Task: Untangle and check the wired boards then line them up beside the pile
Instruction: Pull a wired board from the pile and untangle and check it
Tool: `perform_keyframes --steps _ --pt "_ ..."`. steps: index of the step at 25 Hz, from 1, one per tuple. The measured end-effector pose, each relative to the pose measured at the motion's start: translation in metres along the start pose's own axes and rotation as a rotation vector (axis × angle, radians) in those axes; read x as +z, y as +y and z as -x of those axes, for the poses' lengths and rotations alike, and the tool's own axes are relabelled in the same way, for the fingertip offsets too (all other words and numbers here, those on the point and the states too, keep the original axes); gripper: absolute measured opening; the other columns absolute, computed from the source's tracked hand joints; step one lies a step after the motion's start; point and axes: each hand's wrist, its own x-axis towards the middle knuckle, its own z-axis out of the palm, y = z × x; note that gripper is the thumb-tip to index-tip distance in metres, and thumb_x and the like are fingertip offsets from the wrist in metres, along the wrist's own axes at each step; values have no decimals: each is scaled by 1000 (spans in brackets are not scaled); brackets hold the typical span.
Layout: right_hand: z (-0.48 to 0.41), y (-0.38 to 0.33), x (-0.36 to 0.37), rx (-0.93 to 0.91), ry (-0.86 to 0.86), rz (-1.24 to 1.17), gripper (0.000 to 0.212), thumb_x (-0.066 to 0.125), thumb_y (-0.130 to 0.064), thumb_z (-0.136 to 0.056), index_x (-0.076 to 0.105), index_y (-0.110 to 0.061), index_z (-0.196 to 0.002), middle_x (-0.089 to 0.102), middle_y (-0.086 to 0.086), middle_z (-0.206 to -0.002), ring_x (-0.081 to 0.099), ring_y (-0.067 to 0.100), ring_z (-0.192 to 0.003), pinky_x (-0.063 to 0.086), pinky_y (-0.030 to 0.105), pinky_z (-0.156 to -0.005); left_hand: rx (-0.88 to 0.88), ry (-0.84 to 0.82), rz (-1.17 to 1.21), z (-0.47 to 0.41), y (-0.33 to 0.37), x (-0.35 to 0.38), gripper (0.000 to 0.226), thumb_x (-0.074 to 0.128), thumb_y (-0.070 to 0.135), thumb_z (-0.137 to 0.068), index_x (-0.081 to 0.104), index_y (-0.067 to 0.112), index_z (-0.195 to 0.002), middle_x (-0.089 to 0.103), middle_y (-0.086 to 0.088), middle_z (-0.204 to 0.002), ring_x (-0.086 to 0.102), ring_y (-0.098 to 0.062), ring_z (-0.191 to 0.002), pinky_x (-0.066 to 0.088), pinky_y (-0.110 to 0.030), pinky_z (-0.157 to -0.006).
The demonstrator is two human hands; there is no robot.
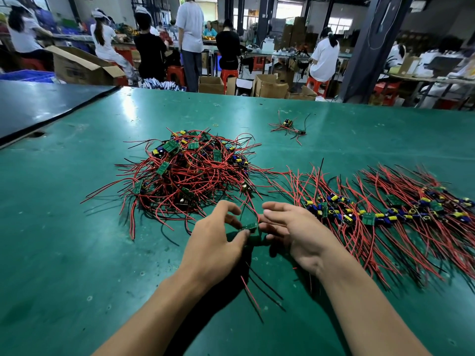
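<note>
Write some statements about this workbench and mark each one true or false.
1. The left hand pinches a small green board. True.
2. The tangled pile lies to the left of the lined-up row. True.
3. The wires in the pile are mostly blue. False: they are mostly red, with some black.
4. The small separate cluster lies nearer the person than the pile. False: it lies farther back on the table, to the right of the pile.
</note>
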Motion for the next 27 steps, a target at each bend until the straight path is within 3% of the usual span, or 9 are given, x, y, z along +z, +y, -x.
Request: perform_keyframes --steps 2,6,8,11,15,18,23,27 --pt "0 -1 0 44 -1 -134 14 59 -1 -96 62 -7 -108 66 8 -83 61 11 -62 48 18 -50 -74 44 204 -2 2 0 30 79 22 -79 55 30 -95 69 10 -85 50 -12 -53 46 -34 -55" --pt "0 -2 1 40 38 -313 16 66 3 -89 58 -7 -97 61 11 -71 58 15 -57 53 20 -47 -154 24 524 -1 12 -3 24 78 17 -81 58 20 -94 72 0 -89 58 -21 -65 53 -40 -62" --pt "1 -2 2 59 -36 -288 7 72 -9 -85 66 -5 -87 62 11 -70 61 16 -54 56 23 -51 -152 -12 614 -1 14 -4 19 76 15 -83 59 17 -90 72 -5 -87 55 -17 -55 48 -28 -47" --pt "3 0 4 66 -159 -126 28 74 -41 -77 75 -15 -66 66 6 -71 62 15 -58 54 26 -55 -162 -58 726 -1 16 -3 11 72 10 -85 63 13 -90 70 -3 -82 49 -10 -47 38 -19 -41" --pt "1 5 8 -103 -220 -94 25 74 -39 -80 80 -17 -89 73 8 -82 66 17 -66 54 25 -58 -200 -158 779 0 20 -3 18 64 1 -88 67 8 -105 70 -1 -76 54 -5 -51 40 -16 -45" --pt "-2 8 6 -263 -189 -32 33 82 -41 -66 80 -16 -88 71 8 -84 60 19 -76 49 27 -70 -215 -171 814 -1 22 -5 16 65 8 -88 67 5 -104 67 1 -71 53 -9 -51 41 -20 -44" --pt "0 8 4 -373 -209 78 26 75 -34 -78 78 -10 -87 71 -3 -68 60 1 -58 44 9 -53 -280 -128 817 -4 19 -4 7 63 8 -90 66 5 -96 65 3 -61 51 -6 -44 42 -16 -42" --pt "-3 6 -5 -446 -235 256 12 72 -19 -89 77 -11 -96 68 -9 -65 51 -4 -55 38 7 -53 -322 -74 765 -8 11 -1 11 61 11 -92 72 10 -92 63 3 -62 47 -5 -45 37 -16 -42"
